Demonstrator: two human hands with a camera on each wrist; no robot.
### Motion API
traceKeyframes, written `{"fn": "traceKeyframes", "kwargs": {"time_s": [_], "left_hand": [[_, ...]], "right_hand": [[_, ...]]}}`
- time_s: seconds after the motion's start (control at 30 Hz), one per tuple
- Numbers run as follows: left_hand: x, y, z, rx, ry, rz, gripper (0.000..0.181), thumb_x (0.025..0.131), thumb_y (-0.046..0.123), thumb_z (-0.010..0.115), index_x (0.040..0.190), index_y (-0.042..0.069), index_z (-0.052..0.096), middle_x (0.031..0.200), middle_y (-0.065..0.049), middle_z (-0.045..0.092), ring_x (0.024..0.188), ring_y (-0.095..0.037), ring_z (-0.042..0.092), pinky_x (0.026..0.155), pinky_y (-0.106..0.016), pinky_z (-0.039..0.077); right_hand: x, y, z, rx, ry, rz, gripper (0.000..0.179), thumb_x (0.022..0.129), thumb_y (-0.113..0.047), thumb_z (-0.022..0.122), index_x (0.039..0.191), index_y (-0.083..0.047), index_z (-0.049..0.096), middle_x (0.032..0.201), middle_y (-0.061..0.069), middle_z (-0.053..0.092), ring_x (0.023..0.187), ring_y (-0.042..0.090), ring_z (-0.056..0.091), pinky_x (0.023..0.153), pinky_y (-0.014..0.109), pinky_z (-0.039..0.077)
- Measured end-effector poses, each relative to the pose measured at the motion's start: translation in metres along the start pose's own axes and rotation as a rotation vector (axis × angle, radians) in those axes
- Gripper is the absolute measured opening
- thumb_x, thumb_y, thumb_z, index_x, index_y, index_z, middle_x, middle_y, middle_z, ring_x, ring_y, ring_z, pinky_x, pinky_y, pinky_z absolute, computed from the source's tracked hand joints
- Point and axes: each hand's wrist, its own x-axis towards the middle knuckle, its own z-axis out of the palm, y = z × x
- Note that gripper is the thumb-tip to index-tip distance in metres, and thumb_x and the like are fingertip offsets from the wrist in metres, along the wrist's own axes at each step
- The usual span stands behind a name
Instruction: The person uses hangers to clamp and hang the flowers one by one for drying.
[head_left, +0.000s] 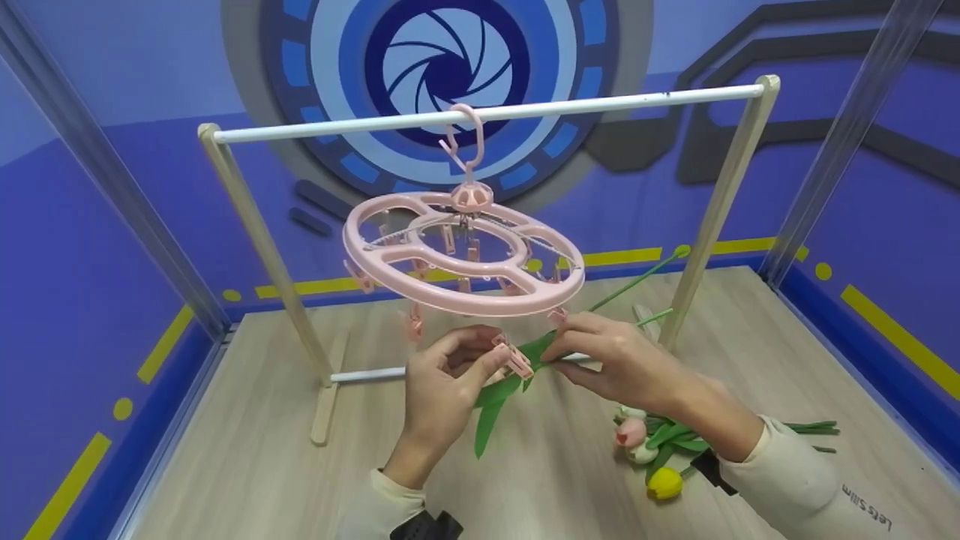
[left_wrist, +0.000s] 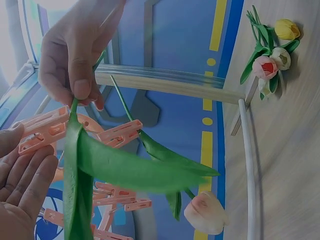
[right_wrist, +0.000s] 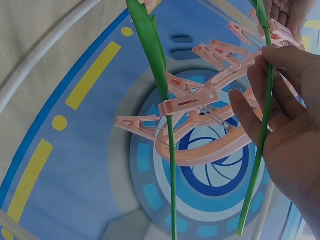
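A pink round clip hanger [head_left: 487, 304] hangs by its hook from a white bar, small clothespins dangling below it. My left hand [head_left: 439, 394] pinches one of these clothespins [head_left: 516, 360] between thumb and fingers. Close beside it, my right hand [head_left: 626, 364] holds the thin green stem [right_wrist: 267, 100] of an artificial flower. Long leaves [left_wrist: 140, 165] of that flower overlap the clothespin in the left wrist view; its bloom is hidden. Another artificial tulip [left_wrist: 205, 212], whitish pink, hangs head down with its stem in a clothespin [right_wrist: 189, 102] on the hanger rim.
A wooden frame [head_left: 716, 217] with a white top bar [head_left: 330, 127] and a low white rod [head_left: 367, 374] carries the hanger. Several tulips, among them a pink one [head_left: 631, 433] and a yellow one [head_left: 664, 484], lie on the table under my right forearm. A patterned blue wall stands behind.
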Motion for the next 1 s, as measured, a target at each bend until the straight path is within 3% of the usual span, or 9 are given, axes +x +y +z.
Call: {"fn": "traceKeyframes", "kwargs": {"time_s": [0.23,0.6,1.0], "left_hand": [[0.0000,-0.0003,0.0000,-0.010,-0.005,0.005,0.021,0.092,0.008,0.084,0.111,0.001,0.077,0.103,-0.001,0.078,0.089,-0.021,0.076,0.081,-0.034,0.065],[0.0011,0.0009,0.0000,-0.043,-0.013,0.003,0.021,0.093,0.004,0.082,0.112,-0.003,0.076,0.101,-0.005,0.077,0.090,-0.023,0.077,0.081,-0.036,0.065],[0.0003,0.0015,-0.0007,-0.019,-0.006,-0.002,0.020,0.093,0.006,0.083,0.111,-0.001,0.076,0.101,-0.003,0.077,0.089,-0.022,0.076,0.081,-0.036,0.065]], "right_hand": [[0.0029,-0.0003,0.0021,-0.004,0.018,-0.032,0.037,0.079,0.016,0.085,0.107,-0.007,0.076,0.109,0.003,0.072,0.097,0.021,0.071,0.085,0.031,0.062],[0.0042,0.0004,0.0038,0.005,0.016,-0.033,0.034,0.084,0.013,0.083,0.108,-0.010,0.076,0.109,0.002,0.072,0.096,0.017,0.070,0.084,0.025,0.060],[0.0050,0.0014,0.0063,-0.017,0.045,-0.073,0.038,0.080,0.016,0.085,0.108,-0.008,0.076,0.106,0.004,0.071,0.091,0.019,0.069,0.079,0.027,0.061]]}}
